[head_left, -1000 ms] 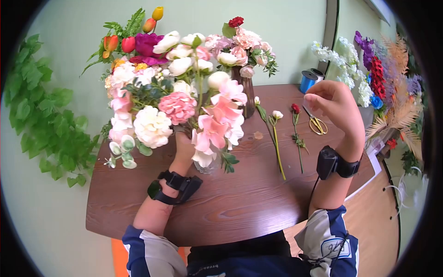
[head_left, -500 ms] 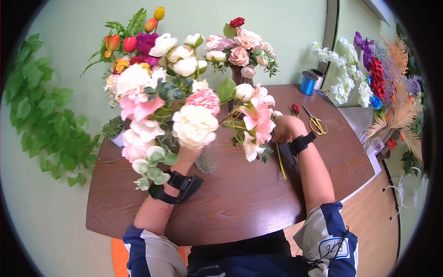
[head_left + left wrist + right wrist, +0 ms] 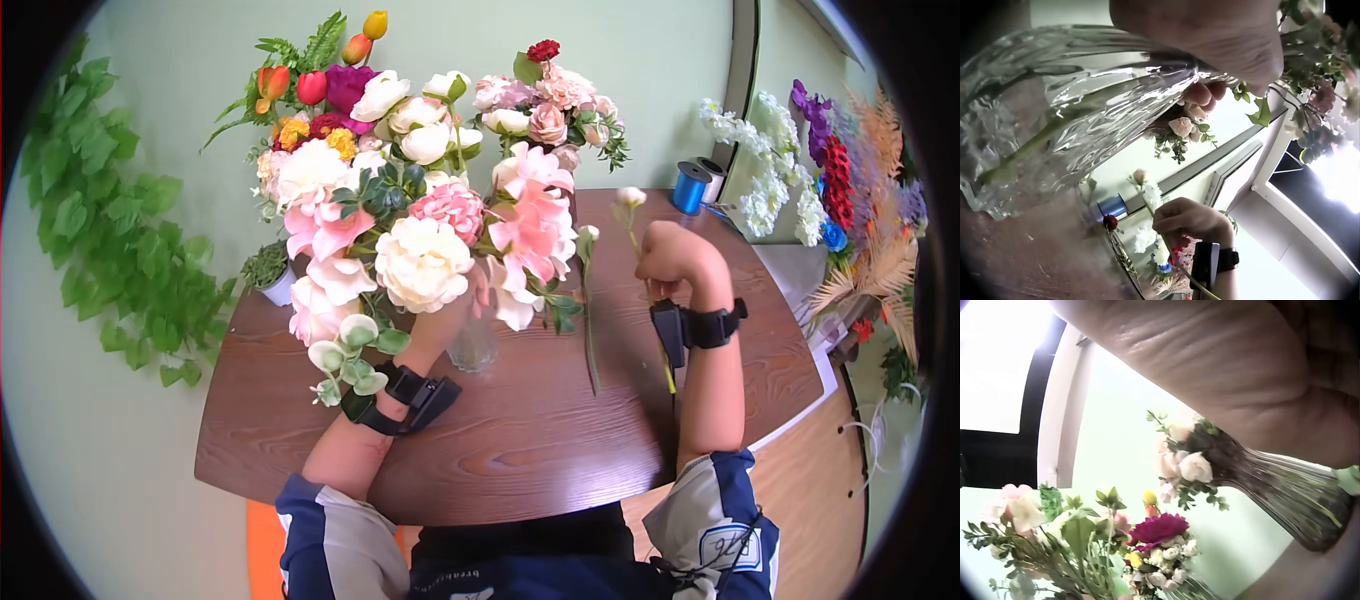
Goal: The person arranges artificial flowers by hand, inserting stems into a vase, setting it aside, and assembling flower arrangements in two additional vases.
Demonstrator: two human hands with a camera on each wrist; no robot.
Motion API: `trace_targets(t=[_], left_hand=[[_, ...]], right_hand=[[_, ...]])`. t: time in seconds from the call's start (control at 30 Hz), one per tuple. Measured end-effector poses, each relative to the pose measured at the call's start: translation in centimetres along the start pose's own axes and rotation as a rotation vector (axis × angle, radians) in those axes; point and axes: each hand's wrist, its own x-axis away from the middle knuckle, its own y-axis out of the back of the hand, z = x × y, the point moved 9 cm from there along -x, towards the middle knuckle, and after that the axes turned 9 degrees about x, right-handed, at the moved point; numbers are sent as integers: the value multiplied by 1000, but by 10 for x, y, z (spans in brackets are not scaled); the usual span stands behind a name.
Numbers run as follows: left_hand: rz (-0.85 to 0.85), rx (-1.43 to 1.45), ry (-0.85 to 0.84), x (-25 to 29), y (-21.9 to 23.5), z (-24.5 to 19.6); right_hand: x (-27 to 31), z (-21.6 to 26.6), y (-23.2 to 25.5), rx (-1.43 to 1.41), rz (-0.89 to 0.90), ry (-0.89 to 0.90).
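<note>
My left hand [image 3: 441, 325] is partly behind the big pink and white bouquet [image 3: 424, 262]. In the left wrist view its fingers curl round the neck of a ribbed clear glass vase [image 3: 1072, 119] with a green stem inside. On the right, my right hand [image 3: 685, 262] pinches the stem of a white bud [image 3: 631, 197], held upright over the table, its lower end pointing towards me. A second budded stem [image 3: 589, 320] lies to the left of that hand. The left wrist view also shows a red flower [image 3: 1110, 222] near the right hand [image 3: 1192, 224].
Behind the bouquet stands an arrangement of pink roses [image 3: 548, 122]. Blue ribbon spool [image 3: 690, 188] sits at the table's back right, near white blossoms [image 3: 765, 205]. A small potted plant [image 3: 268, 268] is at the left edge, beside hanging green leaves [image 3: 120, 220].
The right hand came down to the table, took hold of a white-budded stem and raised it, moving slightly right. The bouquet turned in the left hand's area, and the head view shifted a little.
</note>
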Motion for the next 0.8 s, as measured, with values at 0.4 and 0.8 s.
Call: trace_targets(t=[0.4, 0.8], left_hand=[[13, 359, 102, 4, 23, 55], [504, 275, -96, 17, -57, -8]], right_hand=[[120, 67, 80, -951, -441, 776], [124, 100, 72, -840, -491, 1001]])
